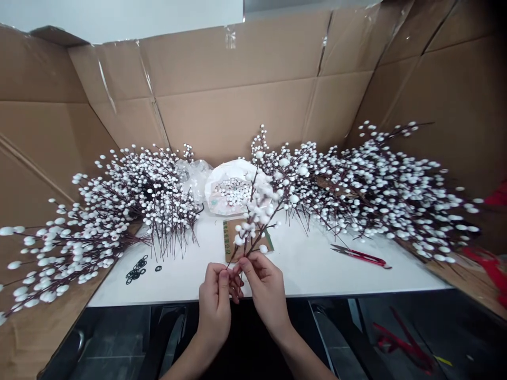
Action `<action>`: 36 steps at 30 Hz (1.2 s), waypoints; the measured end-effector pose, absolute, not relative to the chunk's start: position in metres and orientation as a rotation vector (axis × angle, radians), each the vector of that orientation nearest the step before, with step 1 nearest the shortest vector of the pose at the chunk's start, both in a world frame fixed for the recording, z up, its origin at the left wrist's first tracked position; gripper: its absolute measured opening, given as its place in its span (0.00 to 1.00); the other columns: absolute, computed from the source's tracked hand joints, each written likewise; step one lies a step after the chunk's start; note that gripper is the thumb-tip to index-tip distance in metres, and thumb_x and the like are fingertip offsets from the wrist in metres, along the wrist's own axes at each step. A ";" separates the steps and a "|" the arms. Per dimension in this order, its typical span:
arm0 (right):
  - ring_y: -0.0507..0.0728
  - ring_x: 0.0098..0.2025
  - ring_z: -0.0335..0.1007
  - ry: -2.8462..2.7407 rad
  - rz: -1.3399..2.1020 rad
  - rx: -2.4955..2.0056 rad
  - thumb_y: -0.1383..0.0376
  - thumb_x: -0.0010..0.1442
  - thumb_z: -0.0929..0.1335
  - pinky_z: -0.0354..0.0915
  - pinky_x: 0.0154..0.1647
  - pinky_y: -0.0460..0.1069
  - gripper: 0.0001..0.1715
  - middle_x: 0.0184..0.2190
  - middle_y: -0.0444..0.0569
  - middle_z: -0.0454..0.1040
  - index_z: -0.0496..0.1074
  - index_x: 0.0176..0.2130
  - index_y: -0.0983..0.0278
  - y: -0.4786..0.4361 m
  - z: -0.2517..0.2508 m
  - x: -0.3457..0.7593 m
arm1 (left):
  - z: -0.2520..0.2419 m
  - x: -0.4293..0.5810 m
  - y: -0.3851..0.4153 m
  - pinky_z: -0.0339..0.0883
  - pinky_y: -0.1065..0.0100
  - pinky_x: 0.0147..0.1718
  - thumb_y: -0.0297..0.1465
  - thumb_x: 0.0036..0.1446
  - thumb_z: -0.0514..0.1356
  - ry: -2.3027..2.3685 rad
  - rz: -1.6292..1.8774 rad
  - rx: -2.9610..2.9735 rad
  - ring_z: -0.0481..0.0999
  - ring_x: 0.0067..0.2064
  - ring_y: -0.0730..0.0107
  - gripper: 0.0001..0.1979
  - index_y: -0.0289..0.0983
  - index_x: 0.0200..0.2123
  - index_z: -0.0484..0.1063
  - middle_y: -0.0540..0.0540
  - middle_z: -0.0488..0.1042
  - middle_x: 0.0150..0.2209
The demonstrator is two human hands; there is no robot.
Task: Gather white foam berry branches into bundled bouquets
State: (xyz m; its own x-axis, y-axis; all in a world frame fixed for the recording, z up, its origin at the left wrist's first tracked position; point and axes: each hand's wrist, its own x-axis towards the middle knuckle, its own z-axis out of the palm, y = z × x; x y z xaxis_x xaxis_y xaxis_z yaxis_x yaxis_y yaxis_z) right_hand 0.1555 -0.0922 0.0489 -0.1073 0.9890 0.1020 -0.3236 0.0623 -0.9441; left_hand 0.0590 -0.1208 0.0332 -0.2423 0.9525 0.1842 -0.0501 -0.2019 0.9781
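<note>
Near the table's front edge, my left hand (pixel 216 298) and my right hand (pixel 265 287) meet, both closed on the lower stems of a white berry branch (pixel 259 211). The branch stands upright and leans to the right; its upper berries are blurred. Thumbs and fingertips pinch the thin dark stems, and the stem ends are partly hidden by the fingers. Behind the branch lies a brown cardboard piece (pixel 232 245) with green edges and printed characters. Farther back is a white bowl-like container (pixel 212 182) with loose white berries in it.
Heaped berry branches lie at the left (pixel 138 190) and right (pixel 376 190). Small black rings (pixel 137 270) sit at the table's left. Red-handled snips (pixel 362 256) lie to the right on the white table (pixel 309 269). Cardboard walls (pixel 237 89) surround the table.
</note>
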 end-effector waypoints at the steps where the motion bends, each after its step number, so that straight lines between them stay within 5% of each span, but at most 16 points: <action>1: 0.52 0.21 0.61 -1.083 1.365 -0.857 0.56 0.57 0.66 0.61 0.19 0.47 0.12 0.22 0.42 0.68 0.66 0.29 0.62 -0.092 0.048 0.155 | 0.033 0.061 -0.121 0.61 0.69 0.20 0.38 0.61 0.50 1.232 1.596 1.171 0.67 0.21 0.72 0.10 0.40 0.30 0.63 0.51 0.69 0.23; 9: 0.55 0.27 0.67 -1.018 1.334 -0.932 0.55 0.55 0.68 0.63 0.21 0.47 0.14 0.26 0.46 0.68 0.69 0.27 0.63 -0.096 0.043 0.147 | 0.038 0.073 -0.119 0.65 0.66 0.24 0.37 0.58 0.53 1.319 1.667 1.053 0.71 0.26 0.67 0.08 0.41 0.29 0.64 0.48 0.72 0.28; 15: 0.60 0.34 0.70 -1.067 1.187 -0.955 0.59 0.57 0.67 0.68 0.38 0.53 0.11 0.29 0.51 0.73 0.73 0.27 0.62 -0.103 0.042 0.139 | 0.024 0.080 -0.123 0.66 0.64 0.32 0.37 0.59 0.53 1.338 1.668 1.067 0.72 0.31 0.65 0.08 0.40 0.31 0.64 0.49 0.72 0.29; 22: 0.64 0.38 0.73 -0.992 1.319 -0.905 0.57 0.56 0.67 0.68 0.42 0.57 0.12 0.34 0.55 0.77 0.75 0.33 0.63 -0.107 0.042 0.139 | 0.018 0.081 -0.123 0.67 0.63 0.34 0.35 0.58 0.55 1.317 1.666 1.056 0.74 0.33 0.64 0.06 0.40 0.33 0.65 0.48 0.73 0.31; 31: 0.58 0.30 0.69 -1.154 1.161 -0.980 0.57 0.57 0.66 0.66 0.32 0.50 0.14 0.24 0.47 0.73 0.73 0.27 0.63 -0.101 0.042 0.143 | 0.025 0.078 -0.121 0.66 0.60 0.42 0.34 0.56 0.56 1.385 1.630 1.095 0.73 0.45 0.54 0.10 0.37 0.40 0.71 0.41 0.75 0.42; 36: 0.57 0.28 0.67 -1.183 1.132 -0.998 0.57 0.56 0.67 0.65 0.30 0.50 0.14 0.22 0.48 0.71 0.74 0.26 0.63 -0.098 0.039 0.144 | 0.034 0.081 -0.118 0.67 0.62 0.37 0.35 0.58 0.53 1.393 1.634 1.140 0.74 0.36 0.59 0.10 0.38 0.36 0.72 0.43 0.76 0.34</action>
